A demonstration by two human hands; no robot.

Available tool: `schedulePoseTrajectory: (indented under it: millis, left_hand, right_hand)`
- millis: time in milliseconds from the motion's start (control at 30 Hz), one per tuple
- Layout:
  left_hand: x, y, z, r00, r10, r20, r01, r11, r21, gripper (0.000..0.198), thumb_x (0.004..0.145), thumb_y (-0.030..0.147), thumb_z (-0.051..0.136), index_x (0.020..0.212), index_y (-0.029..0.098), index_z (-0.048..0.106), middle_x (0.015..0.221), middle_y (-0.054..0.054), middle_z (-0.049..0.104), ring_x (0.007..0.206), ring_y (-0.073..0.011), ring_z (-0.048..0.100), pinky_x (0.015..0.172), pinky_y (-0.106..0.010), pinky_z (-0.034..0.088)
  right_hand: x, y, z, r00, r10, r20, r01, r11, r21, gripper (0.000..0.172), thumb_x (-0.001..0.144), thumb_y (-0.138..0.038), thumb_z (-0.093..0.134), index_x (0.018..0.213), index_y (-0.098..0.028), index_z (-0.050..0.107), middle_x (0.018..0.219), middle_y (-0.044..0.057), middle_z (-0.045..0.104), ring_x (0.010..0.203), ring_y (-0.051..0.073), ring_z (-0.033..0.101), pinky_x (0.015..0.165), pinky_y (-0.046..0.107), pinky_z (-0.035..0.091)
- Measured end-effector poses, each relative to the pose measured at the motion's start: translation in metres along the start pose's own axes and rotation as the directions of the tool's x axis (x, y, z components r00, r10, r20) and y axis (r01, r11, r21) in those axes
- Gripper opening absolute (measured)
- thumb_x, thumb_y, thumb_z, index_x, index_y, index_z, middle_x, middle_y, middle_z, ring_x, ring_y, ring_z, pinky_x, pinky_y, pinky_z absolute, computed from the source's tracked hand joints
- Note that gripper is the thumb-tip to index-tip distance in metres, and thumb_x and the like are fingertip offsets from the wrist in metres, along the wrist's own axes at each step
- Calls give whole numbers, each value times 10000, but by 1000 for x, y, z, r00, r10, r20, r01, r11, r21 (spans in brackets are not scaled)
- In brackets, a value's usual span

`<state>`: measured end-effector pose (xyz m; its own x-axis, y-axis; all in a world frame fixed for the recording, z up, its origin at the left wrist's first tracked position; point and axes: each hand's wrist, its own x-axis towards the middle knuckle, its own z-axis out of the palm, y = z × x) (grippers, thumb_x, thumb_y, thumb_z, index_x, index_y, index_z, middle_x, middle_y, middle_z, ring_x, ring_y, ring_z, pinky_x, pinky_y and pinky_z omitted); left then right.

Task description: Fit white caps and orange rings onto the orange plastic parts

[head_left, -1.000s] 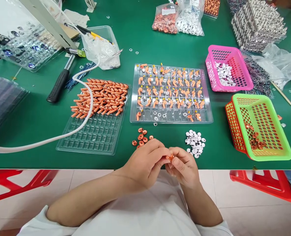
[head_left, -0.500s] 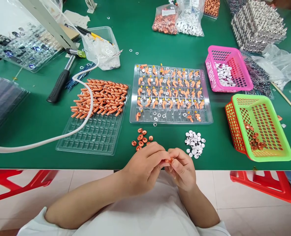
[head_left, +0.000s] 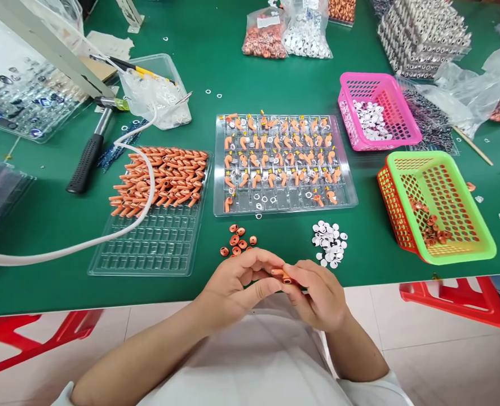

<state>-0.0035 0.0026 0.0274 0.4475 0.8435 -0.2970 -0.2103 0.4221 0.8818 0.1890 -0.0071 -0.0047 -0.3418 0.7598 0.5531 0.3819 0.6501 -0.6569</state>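
Observation:
My left hand (head_left: 237, 285) and my right hand (head_left: 319, 293) meet at the table's near edge, both pinched on one small orange plastic part (head_left: 282, 275). Just beyond my left hand lies a small heap of orange caps (head_left: 236, 240). A heap of white discs (head_left: 329, 242) lies beyond my right hand. Farther back sits a clear compartment tray (head_left: 346, 197) holding rows of orange parts, with its front row partly filled. To its left a second clear tray (head_left: 156, 248) carries a pile of orange tubes (head_left: 165, 177).
A green basket (head_left: 482, 248) nested in an orange one holds several orange bits at the right. A pink basket (head_left: 402, 135) with white discs stands behind it. A white hose (head_left: 63, 248), a black-handled tool (head_left: 83, 163), bags of parts (head_left: 266, 36) and red stools (head_left: 456, 299) surround the work.
My head has tilted, so the table scene has shifted left and up. My hands have stayed together and the orange part now shows more between the fingers.

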Motion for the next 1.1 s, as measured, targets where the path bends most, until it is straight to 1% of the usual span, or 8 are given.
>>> schedulePoseTrajectory:
  millis: [100,200,333,467,567,800,933,1100]
  left_hand:
    - [3,3,1,994,-109,-22,104,984,-145,172,823,222,760,963,166,677,903,-27,706,836,-138,683,777,-257,576]
    - [8,2,1,982,-184,-38,173,966,-190,200,789,231,796,939,162,684,842,-15,708,791,-128,674,750,-248,570]
    - [10,-3,-4,969,-248,-4,242,951,-192,234,763,240,823,942,171,689,847,-13,715,794,-132,673,757,-261,566]
    - [11,-7,-7,955,-295,4,290,936,-200,237,756,264,830,930,172,699,837,-9,708,785,-132,674,761,-267,556]
    - [11,-7,-5,945,-325,-18,312,919,-240,260,723,280,853,899,158,706,804,-11,708,744,-124,670,720,-244,542]
    - [12,-5,1,933,-353,-71,315,897,-309,321,654,291,891,866,130,712,756,-26,720,681,-114,653,669,-220,512]
    - [11,-7,2,933,-349,-84,307,897,-319,345,653,306,891,881,122,708,736,-31,717,665,-122,652,663,-230,503]
    - [9,-8,3,937,-345,-60,304,886,-350,323,681,304,873,889,124,702,745,-33,721,667,-132,658,666,-247,507]
  right_hand:
    - [-2,2,0,995,-73,63,77,995,-65,364,940,-121,563,1301,-137,515,877,108,732,712,181,653,572,286,561]
    - [-5,5,0,988,-110,107,121,988,-99,385,929,-105,572,1307,-103,504,862,115,718,734,190,647,587,298,563]
    - [-3,6,-3,983,-126,131,142,982,-121,299,935,-111,573,1231,-83,542,783,81,678,686,170,615,559,275,524]
    - [4,4,-5,981,-119,156,141,981,-133,226,948,-140,571,1171,-102,557,718,35,632,608,142,571,508,255,460]
    - [7,3,-6,981,-111,158,131,984,-123,206,963,-152,550,1168,-133,545,708,16,624,591,131,563,496,247,438]
    - [4,5,-5,980,-81,182,96,992,-76,202,968,-169,538,1169,-160,548,739,24,636,599,125,562,496,240,421]
    - [2,6,-3,985,-62,162,66,998,-19,230,953,-167,555,1183,-158,542,766,37,660,628,134,587,521,243,447]
    - [2,6,1,993,-24,115,21,999,28,224,928,-166,588,1151,-178,562,737,11,656,606,126,578,513,235,448]
